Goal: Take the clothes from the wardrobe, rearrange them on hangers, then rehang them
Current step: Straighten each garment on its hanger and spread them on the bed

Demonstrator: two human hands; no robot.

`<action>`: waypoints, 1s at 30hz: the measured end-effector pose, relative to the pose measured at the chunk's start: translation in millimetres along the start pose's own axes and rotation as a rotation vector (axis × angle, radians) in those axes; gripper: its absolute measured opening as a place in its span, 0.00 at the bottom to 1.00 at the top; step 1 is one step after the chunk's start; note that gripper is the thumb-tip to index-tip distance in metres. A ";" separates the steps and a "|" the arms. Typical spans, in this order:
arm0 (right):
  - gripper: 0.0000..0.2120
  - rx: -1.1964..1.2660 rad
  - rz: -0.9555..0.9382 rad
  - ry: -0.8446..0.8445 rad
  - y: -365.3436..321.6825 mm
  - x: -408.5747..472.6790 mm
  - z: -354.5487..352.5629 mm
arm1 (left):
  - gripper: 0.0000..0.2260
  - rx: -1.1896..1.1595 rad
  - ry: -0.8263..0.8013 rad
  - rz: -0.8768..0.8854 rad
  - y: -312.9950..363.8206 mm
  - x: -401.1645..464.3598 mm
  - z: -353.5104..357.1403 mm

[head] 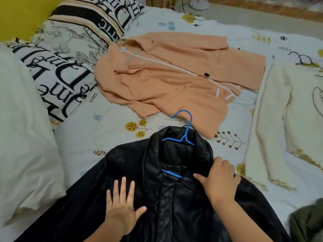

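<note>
A black leather jacket (174,198) lies face up on the bed, with a blue plastic hanger (183,137) inside its collar and the hook pointing away from me. My left hand (122,206) lies flat with straight fingers on the jacket's left chest. My right hand (220,179) grips the right side of the collar, fingers curled over the leather. Further back lies a peach coat (174,75) with a pale green hanger (132,54) in its neck. A cream fleece garment (283,119) is spread out at the right.
The bed (104,130) has a white quilt with a leaf print. Lettered pillows (66,70) are stacked at the left, beside a plain white pillow (22,137). An olive green garment (307,222) shows at the bottom right corner. A fan base (199,4) stands on the floor beyond the bed.
</note>
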State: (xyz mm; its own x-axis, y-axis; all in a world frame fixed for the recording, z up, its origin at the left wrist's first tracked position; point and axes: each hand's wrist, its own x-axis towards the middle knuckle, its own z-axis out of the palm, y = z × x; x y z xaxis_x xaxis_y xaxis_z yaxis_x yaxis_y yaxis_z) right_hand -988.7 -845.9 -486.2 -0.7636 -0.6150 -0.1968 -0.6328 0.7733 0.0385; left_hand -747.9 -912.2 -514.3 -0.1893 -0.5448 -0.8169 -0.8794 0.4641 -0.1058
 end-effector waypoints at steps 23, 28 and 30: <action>0.15 0.584 -0.021 0.176 10.0 -165.0 -162.6 | 0.28 -0.287 0.674 0.257 -107.6 -167.3 -79.4; 0.12 0.749 -0.088 0.247 9.8 -223.8 -217.9 | 0.29 -0.293 0.833 0.317 -143.1 -230.8 -101.6; 0.13 0.806 -0.108 0.276 8.2 -248.9 -240.3 | 0.27 -0.287 0.836 0.396 -154.9 -255.1 -107.4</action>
State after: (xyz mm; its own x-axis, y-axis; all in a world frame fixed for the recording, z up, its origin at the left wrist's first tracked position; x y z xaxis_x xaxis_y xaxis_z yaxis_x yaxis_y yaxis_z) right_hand -834.7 -723.5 -201.5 -0.7744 -0.6262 0.0903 -0.4991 0.5169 -0.6955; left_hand -610.3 -920.1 -228.6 -0.6467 -0.7580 -0.0849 -0.7376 0.5931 0.3229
